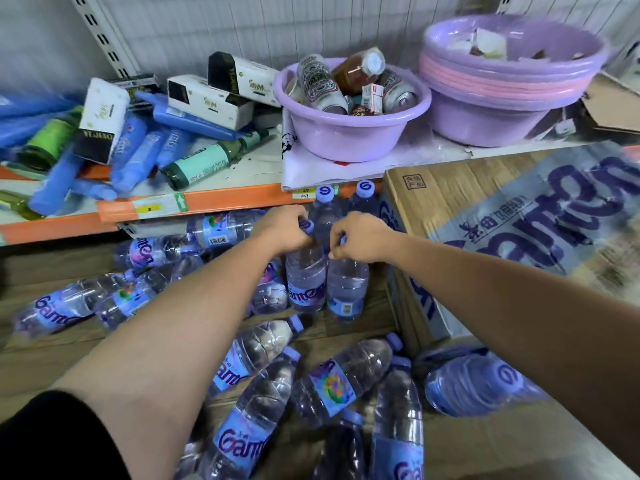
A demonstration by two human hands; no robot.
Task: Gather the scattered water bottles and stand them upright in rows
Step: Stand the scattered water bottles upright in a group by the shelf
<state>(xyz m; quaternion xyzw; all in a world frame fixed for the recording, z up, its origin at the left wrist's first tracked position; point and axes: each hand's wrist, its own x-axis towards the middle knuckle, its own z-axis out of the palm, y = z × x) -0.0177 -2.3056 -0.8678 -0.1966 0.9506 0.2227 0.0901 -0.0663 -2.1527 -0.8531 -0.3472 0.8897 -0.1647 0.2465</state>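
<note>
Contact on both sides: left grip (287, 230) curls round the neck of one upright bottle (306, 285), right grip (360, 241) closes round its neighbour's cap (346, 289), both standing on the floor (34, 368) beside the carton (450, 199). They look full, so probably weighty, with thin walls likely to dent and slip. That stiff neck looks the safest hold. More scattered bottles (343, 382) lie nearby.

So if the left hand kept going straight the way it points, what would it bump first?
Most likely the back bottle standing upright just behind the front bottle that the left hand grips by its cap. Depth is unclear, so it may pass beside it instead.
</note>
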